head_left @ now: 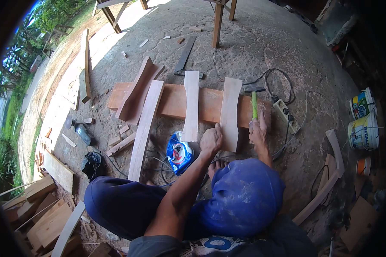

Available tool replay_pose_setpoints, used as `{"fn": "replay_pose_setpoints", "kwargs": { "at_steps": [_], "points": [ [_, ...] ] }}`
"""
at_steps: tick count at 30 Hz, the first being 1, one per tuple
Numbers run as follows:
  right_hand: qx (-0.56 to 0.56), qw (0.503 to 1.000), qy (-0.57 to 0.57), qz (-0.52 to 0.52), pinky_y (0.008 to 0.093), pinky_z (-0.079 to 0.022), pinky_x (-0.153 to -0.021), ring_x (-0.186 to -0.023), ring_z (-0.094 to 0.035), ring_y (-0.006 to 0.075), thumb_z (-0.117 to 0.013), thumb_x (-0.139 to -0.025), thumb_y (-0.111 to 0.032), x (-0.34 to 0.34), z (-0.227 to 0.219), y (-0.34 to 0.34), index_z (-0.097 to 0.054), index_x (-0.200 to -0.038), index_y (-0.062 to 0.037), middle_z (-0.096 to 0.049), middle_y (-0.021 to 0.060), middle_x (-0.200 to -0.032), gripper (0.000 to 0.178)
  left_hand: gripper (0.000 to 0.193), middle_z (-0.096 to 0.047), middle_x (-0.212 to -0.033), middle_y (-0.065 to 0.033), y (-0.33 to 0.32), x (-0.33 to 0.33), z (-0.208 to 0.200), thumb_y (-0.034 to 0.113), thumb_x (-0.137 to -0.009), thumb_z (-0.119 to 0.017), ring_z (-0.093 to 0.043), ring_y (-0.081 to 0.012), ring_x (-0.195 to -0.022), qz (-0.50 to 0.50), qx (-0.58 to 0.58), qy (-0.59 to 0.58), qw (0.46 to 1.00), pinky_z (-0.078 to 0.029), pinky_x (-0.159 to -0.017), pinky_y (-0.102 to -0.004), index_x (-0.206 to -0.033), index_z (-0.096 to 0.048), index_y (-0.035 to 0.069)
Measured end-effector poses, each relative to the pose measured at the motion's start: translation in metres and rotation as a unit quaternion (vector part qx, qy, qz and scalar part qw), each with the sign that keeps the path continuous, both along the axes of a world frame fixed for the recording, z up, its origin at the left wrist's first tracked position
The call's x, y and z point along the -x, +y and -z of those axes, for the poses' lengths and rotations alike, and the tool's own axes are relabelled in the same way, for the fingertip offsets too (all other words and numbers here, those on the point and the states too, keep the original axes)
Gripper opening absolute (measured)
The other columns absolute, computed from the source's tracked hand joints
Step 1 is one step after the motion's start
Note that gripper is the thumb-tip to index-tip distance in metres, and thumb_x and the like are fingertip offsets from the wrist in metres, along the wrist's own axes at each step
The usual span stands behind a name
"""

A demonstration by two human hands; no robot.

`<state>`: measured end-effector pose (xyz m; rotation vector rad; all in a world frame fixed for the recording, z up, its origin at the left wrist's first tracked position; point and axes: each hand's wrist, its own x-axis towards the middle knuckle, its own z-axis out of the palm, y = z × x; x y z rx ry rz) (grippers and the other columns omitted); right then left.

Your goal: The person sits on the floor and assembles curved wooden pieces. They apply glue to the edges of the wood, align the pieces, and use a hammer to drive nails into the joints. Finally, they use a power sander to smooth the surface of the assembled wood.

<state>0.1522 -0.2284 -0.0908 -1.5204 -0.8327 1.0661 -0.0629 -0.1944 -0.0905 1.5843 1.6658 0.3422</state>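
Note:
My right hand (258, 132) is wrapped round the lower end of a hammer (254, 105) with a bright green handle. Its dark head points away from me, over the right part of a thick reddish-brown plank (171, 100). My left hand (212, 138) is closed at the lower left edge of a pale shaped board (230, 109) with a curved side, which lies across the plank. Left of it, a second pale curved board (191, 107) also crosses the plank. A longer pale curved strip (146, 128) and a reddish carved piece (137, 94) rest farther left.
A power strip (286, 115) with plugs and cables lies to the right. Beyond the plank is a carpenter's square (186, 55). A blue plastic packet (179, 152) sits near my knees, an angle grinder (82, 132) at left. Buckets (363, 132) stand far right; wood offcuts (47, 222) pile lower left.

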Motion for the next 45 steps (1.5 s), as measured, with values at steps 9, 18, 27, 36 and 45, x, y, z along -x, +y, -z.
{"fn": "replay_pose_setpoints", "kwargs": {
  "at_steps": [9, 18, 27, 36, 45],
  "points": [
    [0.081, 0.989, -0.111, -0.047, 0.0316, -0.051, -0.051, -0.060, -0.059, 0.0169, -0.046, -0.107, -0.040, -0.032, 0.013, -0.034, -0.027, -0.162, -0.0156, -0.062, 0.0099, -0.088, 0.063, 0.041, -0.072, -0.098, -0.0272, 0.063, 0.030, -0.077, 0.041, -0.097, -0.059, -0.070, -0.0435, -0.097, -0.059, -0.153, 0.067, 0.984, -0.053, -0.085, -0.0544, -0.100, -0.073, 0.003],
    [0.049, 0.917, -0.396, 0.027, 0.0490, -0.045, -0.106, -0.130, -0.052, 0.0473, -0.046, -0.105, -0.032, -0.039, 0.011, -0.039, -0.031, -0.159, -0.0066, -0.049, 0.0303, -0.146, 0.061, 0.050, -0.074, -0.095, -0.0205, 0.062, 0.094, -0.015, 0.044, -0.092, -0.066, -0.073, -0.0283, -0.092, -0.050, 0.086, -0.053, 0.994, -0.056, -0.080, -0.0407, -0.104, -0.071, -0.004],
    [-0.120, 0.854, -0.503, -0.054, 0.0424, -0.052, -0.087, -0.096, -0.065, 0.0359, -0.054, -0.099, -0.016, 0.006, -0.103, 0.038, -0.051, -0.146, -0.0009, -0.064, 0.0220, -0.108, 0.050, 0.035, -0.071, -0.087, -0.0194, 0.065, 0.040, -0.041, 0.031, -0.079, -0.076, -0.069, -0.0327, -0.082, -0.133, -0.162, -0.015, 0.978, -0.053, -0.079, -0.0448, -0.088, -0.063, 0.000],
    [-0.313, 0.474, -0.745, -0.350, 0.0402, -0.057, -0.076, -0.098, -0.068, 0.0244, -0.062, -0.086, -0.015, 0.045, -0.207, 0.134, -0.065, -0.101, -0.0101, -0.066, 0.0053, -0.099, 0.017, 0.010, -0.061, -0.097, -0.0191, 0.059, -0.008, -0.075, 0.013, -0.089, -0.061, -0.060, -0.0398, -0.094, -0.069, -0.356, 0.003, 0.932, -0.044, -0.085, -0.0511, -0.093, -0.063, 0.004],
    [-0.302, 0.412, -0.745, -0.429, 0.0381, -0.056, -0.075, -0.089, -0.067, 0.0220, -0.060, -0.084, -0.013, 0.068, -0.217, 0.175, -0.062, -0.098, -0.0125, -0.062, 0.0034, -0.090, 0.014, 0.016, -0.062, -0.101, -0.0211, 0.076, -0.004, -0.083, 0.016, -0.083, -0.067, -0.060, -0.0440, -0.100, -0.192, -0.259, -0.108, 0.940, -0.046, -0.089, -0.0526, -0.091, -0.063, 0.002]
  ]
}}
